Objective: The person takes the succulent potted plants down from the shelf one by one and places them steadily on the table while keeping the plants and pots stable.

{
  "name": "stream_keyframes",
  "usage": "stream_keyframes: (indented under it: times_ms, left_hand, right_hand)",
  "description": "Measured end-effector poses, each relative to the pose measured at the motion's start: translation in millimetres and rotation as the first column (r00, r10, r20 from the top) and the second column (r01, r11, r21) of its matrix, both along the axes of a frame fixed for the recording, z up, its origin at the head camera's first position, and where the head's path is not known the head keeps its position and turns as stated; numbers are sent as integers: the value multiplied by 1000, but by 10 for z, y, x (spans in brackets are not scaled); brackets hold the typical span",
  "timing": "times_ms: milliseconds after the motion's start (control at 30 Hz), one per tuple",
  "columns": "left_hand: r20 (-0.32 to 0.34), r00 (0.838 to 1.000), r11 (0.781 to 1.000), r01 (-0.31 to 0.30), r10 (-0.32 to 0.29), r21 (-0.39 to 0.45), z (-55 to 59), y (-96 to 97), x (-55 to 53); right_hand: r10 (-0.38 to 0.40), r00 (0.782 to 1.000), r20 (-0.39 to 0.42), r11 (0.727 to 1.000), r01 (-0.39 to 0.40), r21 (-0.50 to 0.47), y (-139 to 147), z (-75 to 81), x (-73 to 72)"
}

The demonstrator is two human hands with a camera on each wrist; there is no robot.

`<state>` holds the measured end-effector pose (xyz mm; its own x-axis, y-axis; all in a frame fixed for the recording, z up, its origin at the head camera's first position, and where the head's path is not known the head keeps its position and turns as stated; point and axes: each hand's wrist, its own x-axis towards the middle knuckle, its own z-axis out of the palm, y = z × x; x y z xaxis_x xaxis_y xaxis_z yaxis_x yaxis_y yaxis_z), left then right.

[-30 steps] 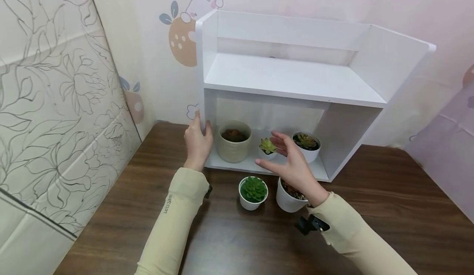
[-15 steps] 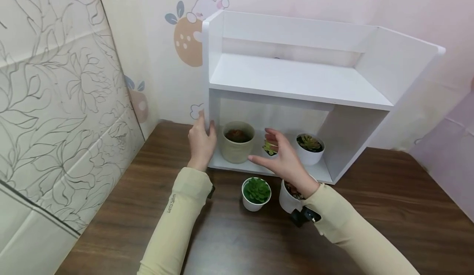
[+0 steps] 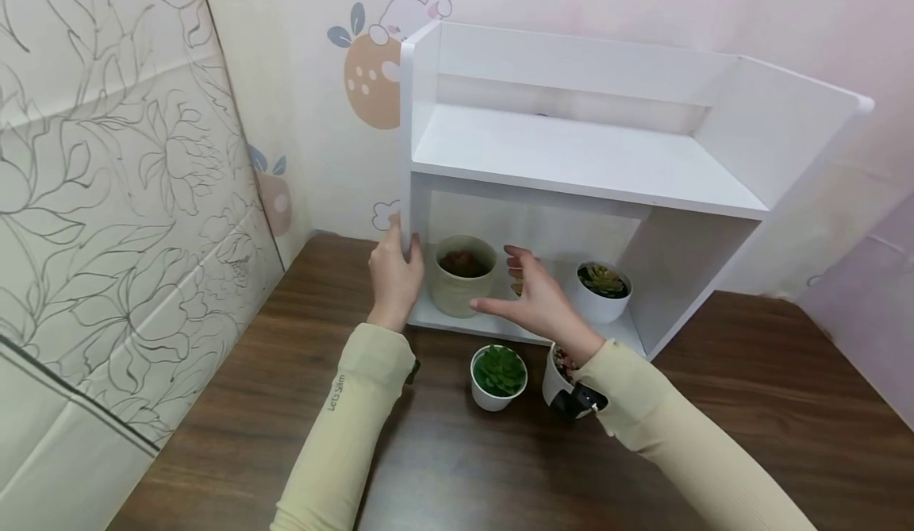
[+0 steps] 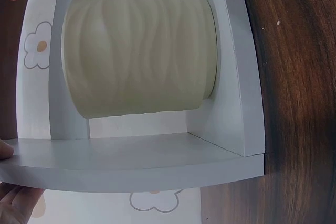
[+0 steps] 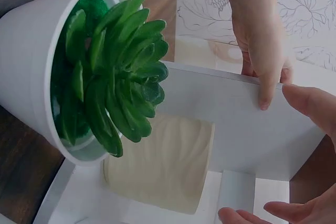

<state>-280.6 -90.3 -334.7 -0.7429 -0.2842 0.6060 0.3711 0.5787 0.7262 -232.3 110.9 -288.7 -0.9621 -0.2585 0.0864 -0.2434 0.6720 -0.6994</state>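
Note:
My left hand (image 3: 394, 281) grips the left side panel of a white desktop shelf (image 3: 585, 154). In the right wrist view, that hand's thumb lies on the panel's inner face and its fingers wrap behind. A cream pot (image 3: 462, 299) with a ribbed wall (image 4: 139, 51) and reddish-brown contents stands in the lower compartment, close beside the panel. My right hand (image 3: 539, 297) is held in front of the shelf, thumb and fingers spread apart, to the right of the cream pot and holding nothing. It mostly hides a small yellow-green succulent behind it.
A white pot with a succulent (image 3: 602, 297) stands at the compartment's right. On the dark wooden table before the shelf are a green succulent (image 3: 497, 371) in a white pot and a white pot with reddish contents (image 3: 555, 380), partly behind my right wrist.
My right hand has moved left toward the cream pot, covering more of the small yellow-green succulent. My left hand stays on the side panel. The head view has shifted slightly.

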Motion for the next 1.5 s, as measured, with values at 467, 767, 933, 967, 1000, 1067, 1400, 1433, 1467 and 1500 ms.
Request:
stream_keyframes:
  times_ms: [467, 767, 933, 967, 1000, 1067, 1400, 1433, 1467, 1500]
  left_hand:
    - [-13, 1000, 1000, -15, 15, -23, 16, 17, -10]
    - [2, 1000, 999, -27, 27, -32, 35, 13, -21]
    - [21, 999, 999, -30, 31, -38, 59, 8, -32]
    - [22, 999, 999, -32, 33, -41, 65, 6, -35]
    - [23, 999, 999, -34, 35, -42, 72, 5, -37]
    - [28, 999, 998, -40, 42, -48, 74, 5, -41]
    - [48, 997, 997, -62, 64, -55, 76, 13, -51]
    - [49, 997, 996, -62, 65, -57, 76, 14, -50]
    - [51, 996, 996, -64, 67, -59, 76, 15, -51]
    - [52, 996, 996, -65, 68, -62, 77, 16, -50]
  right_hand:
    - [3, 997, 78, 997, -10, 79, -103, 16, -163]
    - [-30, 996, 81, 991, 19, 129, -166, -25, -285]
    - [-56, 995, 80, 988, 44, 147, -181, -68, -349]
    - [-59, 995, 80, 988, 47, 148, -184, -71, -359]
    - [-60, 995, 78, 987, 48, 152, -185, -78, -372]
    - [-63, 995, 81, 986, 50, 157, -187, -95, -396]
    - [-69, 994, 86, 981, 52, 187, -234, -136, -482]
    - [-66, 994, 90, 981, 48, 188, -240, -133, -489]
    - [-61, 994, 91, 981, 43, 190, -244, -132, -499]
    - [-57, 994, 93, 980, 38, 197, -247, -133, -514]
